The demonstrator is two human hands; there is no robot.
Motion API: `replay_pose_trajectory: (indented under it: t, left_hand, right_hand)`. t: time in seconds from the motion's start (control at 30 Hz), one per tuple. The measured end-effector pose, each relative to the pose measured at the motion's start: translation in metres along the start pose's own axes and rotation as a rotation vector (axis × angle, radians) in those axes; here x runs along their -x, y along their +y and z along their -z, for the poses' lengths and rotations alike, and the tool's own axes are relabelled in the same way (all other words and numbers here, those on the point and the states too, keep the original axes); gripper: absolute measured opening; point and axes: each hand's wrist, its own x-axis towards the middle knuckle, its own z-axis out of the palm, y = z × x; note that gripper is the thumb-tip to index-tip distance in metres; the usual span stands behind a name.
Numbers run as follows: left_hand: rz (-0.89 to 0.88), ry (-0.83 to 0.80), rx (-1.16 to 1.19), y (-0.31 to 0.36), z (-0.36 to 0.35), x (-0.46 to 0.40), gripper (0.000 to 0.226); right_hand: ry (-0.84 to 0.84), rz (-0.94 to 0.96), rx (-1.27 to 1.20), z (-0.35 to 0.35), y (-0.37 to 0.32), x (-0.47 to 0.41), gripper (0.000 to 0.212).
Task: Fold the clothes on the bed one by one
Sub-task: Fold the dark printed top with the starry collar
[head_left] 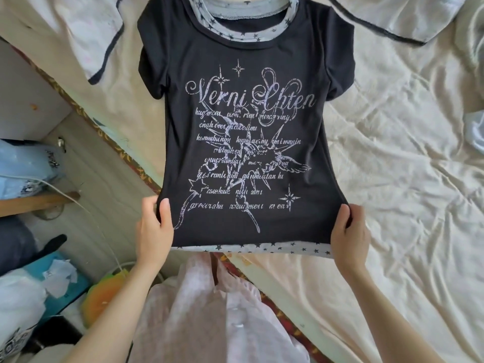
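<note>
1. The left hand [153,229] is pinching the bottom left corner of the black T-shirt [243,121].
2. The right hand [349,231] is gripping its bottom right corner.
3. The T-shirt is lying print-up across the bed [406,153], hem lifted.

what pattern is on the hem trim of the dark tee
Small dark stars on pale grey-blue trim, clearest in the head view.

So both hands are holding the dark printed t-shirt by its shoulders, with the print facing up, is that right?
Not quite. The head view shows the left hand and the right hand holding the dark printed t-shirt by its bottom hem corners, not its shoulders; the neckline lies at the far end, away from the person. The print does face up.
</note>
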Motion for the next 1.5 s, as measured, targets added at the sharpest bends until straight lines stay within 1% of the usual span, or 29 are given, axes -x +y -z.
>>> replay_pose_trajectory:
  t: [0.1,0.17,0.2,0.23,0.27,0.33,0.4,0.47,0.53,0.6,0.67,0.7,0.8,0.9,0.97,1.0,1.07,1.1,1.13,1.2,1.27,1.3,1.4,1.47,1.5]
  left_hand:
    - [0.024,-0.017,0.000,-0.006,-0.005,0.000,0.020]
    - [0.085,-0.119,-0.012,-0.017,-0.012,-0.002,0.015]
    - [0.144,-0.191,-0.013,-0.020,-0.015,-0.004,0.013]
    - [0.210,-0.263,-0.005,-0.021,-0.017,-0.007,0.014]
    - [0.273,-0.320,0.021,-0.020,-0.019,-0.011,0.019]
    - [0.344,-0.377,0.122,-0.015,-0.020,-0.026,0.029]
    - [0.330,-0.346,0.213,-0.004,-0.021,-0.047,0.031]
    - [0.285,-0.277,0.265,0.012,-0.022,-0.071,0.033]
    - [0.233,-0.208,0.252,0.030,-0.026,-0.091,0.034]
    - [0.200,-0.165,0.225,0.041,-0.032,-0.106,0.032]
    - [0.181,-0.162,0.226,0.044,-0.035,-0.114,0.027]
    - [0.177,-0.159,0.227,0.044,-0.034,-0.116,0.026]
    - [0.202,-0.111,0.251,0.034,-0.026,-0.116,0.025]
    - [0.256,-0.152,0.277,0.031,-0.019,-0.117,0.024]
    - [0.271,-0.201,0.287,0.036,-0.017,-0.121,0.022]
    - [0.267,-0.200,0.285,0.039,-0.014,-0.123,0.022]
    - [0.239,-0.161,0.281,0.043,-0.009,-0.133,0.021]
    - [0.221,-0.141,0.279,0.043,-0.005,-0.140,0.019]
    - [0.204,-0.129,0.277,0.046,-0.001,-0.147,0.018]
    - [0.168,-0.112,0.292,0.052,0.008,-0.163,0.025]
    - [0.102,-0.086,0.275,0.059,0.016,-0.180,0.033]
    - [0.038,-0.072,0.234,0.064,0.020,-0.189,0.036]
    - [-0.186,-0.083,0.091,0.082,0.026,-0.219,0.039]
    - [-0.263,-0.151,0.039,0.093,0.027,-0.240,0.039]
    - [-0.266,-0.197,0.043,0.099,0.026,-0.250,0.037]
  right_hand:
    - [0.013,0.001,0.053,-0.002,0.011,-0.003,0.021]
    - [-0.016,-0.073,0.110,-0.007,0.025,-0.008,0.025]
    - [-0.046,-0.118,0.133,-0.010,0.030,-0.010,0.028]
    - [-0.076,-0.155,0.143,-0.012,0.032,-0.013,0.030]
    - [-0.096,-0.178,0.134,-0.013,0.032,-0.016,0.030]
    - [-0.121,-0.187,0.068,-0.016,0.022,-0.022,0.027]
    - [-0.135,-0.186,-0.017,-0.019,0.005,-0.034,0.027]
    - [-0.159,-0.181,-0.073,-0.025,-0.011,-0.052,0.030]
    - [-0.181,-0.170,-0.109,-0.033,-0.025,-0.072,0.033]
    - [-0.203,-0.172,-0.141,-0.040,-0.035,-0.090,0.032]
    - [-0.226,-0.181,-0.148,-0.043,-0.040,-0.102,0.028]
    - [-0.212,-0.195,-0.158,-0.043,-0.040,-0.106,0.026]
    - [-0.114,-0.266,-0.223,-0.040,-0.033,-0.111,0.027]
    - [-0.122,-0.281,-0.162,-0.039,-0.034,-0.112,0.020]
    - [-0.091,-0.232,-0.127,-0.040,-0.042,-0.109,0.021]
    - [-0.048,-0.183,-0.099,-0.041,-0.048,-0.106,0.024]
    - [0.041,-0.014,-0.015,-0.044,-0.063,-0.098,0.029]
    - [0.054,0.093,0.029,-0.048,-0.072,-0.093,0.031]
    - [0.039,0.213,0.072,-0.054,-0.082,-0.088,0.031]
    - [-0.038,0.436,0.151,-0.072,-0.105,-0.077,0.033]
    - [-0.132,0.581,0.207,-0.095,-0.131,-0.068,0.038]
    - [-0.173,0.634,0.225,-0.108,-0.145,-0.063,0.041]
    - [-0.248,0.726,0.269,-0.145,-0.184,-0.048,0.047]
    - [-0.282,0.733,0.307,-0.164,-0.206,-0.043,0.052]
    - [-0.305,0.715,0.339,-0.172,-0.214,-0.042,0.055]
